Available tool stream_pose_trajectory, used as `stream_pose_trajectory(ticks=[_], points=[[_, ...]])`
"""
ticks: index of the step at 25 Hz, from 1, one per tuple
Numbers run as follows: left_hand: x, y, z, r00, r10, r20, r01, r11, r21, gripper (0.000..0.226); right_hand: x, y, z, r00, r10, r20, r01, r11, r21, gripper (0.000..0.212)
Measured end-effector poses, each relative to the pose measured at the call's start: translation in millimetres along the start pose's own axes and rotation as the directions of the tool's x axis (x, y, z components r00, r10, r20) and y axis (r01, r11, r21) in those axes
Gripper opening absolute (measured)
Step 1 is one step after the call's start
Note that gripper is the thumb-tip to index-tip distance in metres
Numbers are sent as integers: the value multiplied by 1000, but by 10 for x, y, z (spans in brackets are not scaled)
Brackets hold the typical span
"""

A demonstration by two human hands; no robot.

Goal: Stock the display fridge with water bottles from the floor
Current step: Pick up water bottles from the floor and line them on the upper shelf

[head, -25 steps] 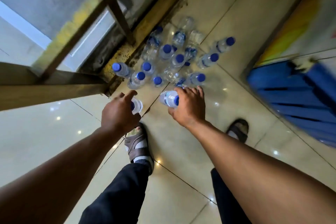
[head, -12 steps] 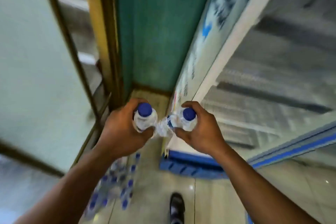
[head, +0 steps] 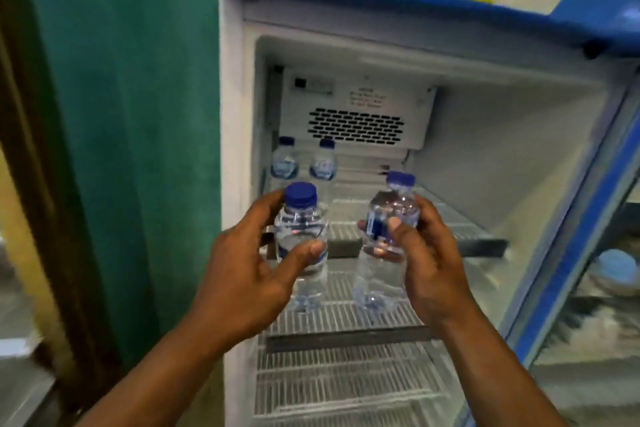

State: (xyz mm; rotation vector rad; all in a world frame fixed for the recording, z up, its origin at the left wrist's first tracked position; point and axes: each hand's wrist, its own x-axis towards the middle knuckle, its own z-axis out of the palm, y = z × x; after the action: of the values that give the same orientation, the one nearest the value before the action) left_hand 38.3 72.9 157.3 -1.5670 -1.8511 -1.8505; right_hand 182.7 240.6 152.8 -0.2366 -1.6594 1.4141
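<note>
- Display fridge: door open, white interior filling the centre and right of the frame; blue trim along the top.
- Left hand: lower centre-left, fingers curled round bottle 1, thumb pressed across its front near the label, fingertips behind.
- Bottle 1: clear, blue cap, upright, gripped at mid-body; cap stands above the hand, base hangs below it, in front of the wire shelves.
- Right hand: lower centre-right, closed round bottle 2, thumb on the blue label.
- Bottle 2: clear, blue cap, tilted slightly, base pointing down-left; just right of bottle 1, not touching it.
- Upper wire shelf: carries 2 stocked bottles upright, side by side at its rear left, above and behind the left hand.
- Lower wire shelf: beneath both held bottles.
- Green wall: left of the fridge.
</note>
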Motion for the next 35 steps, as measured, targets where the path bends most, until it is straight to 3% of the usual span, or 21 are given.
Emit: stream_pose_trajectory(ticks=[3, 6, 11, 16, 23, 26, 28, 30, 35], points=[[388, -42, 416, 999, -10, -40, 7, 996, -90, 51, 517, 17, -331, 995, 77, -64, -68, 989, 128, 26], [708, -264, 700, 994, -55, -96, 48, 996, -80, 52, 1068, 236, -569, 997, 72, -37, -66, 987, 144, 28], [1064, -573, 944, 967, -212, -144, 211, 977, -19, 62, 1746, 651, -589, 997, 78, -18, -80, 988, -134, 51], [1192, -795, 1112, 940, -289, -182, 297, 955, 17, 63, 2006, 1017, -527, 981, 168, 101, -134, 952, -277, 59], [1229, -932, 1147, 955, -261, -139, 270, 962, 50, 59, 2187, 1177, -674, 932, 243, 269, -200, 964, -178, 61], [1183, -982, 1131, 958, -273, -92, 280, 958, 62, 68, 2156, 1209, -756, 906, 298, 299, -221, 938, -267, 74], [1164, -1027, 1125, 952, -304, -36, 306, 946, 108, 82, 2119, 1259, -789, 901, 342, 266, -222, 891, -396, 79], [1179, -1073, 1125, 945, -327, -5, 324, 933, 153, 90, 2128, 1332, -780, 918, 336, 212, -206, 858, -470, 70], [1185, -1112, 1120, 944, -330, -15, 328, 930, 169, 78, 2193, 1477, -628, 941, 282, 188, -167, 868, -468, 61]])
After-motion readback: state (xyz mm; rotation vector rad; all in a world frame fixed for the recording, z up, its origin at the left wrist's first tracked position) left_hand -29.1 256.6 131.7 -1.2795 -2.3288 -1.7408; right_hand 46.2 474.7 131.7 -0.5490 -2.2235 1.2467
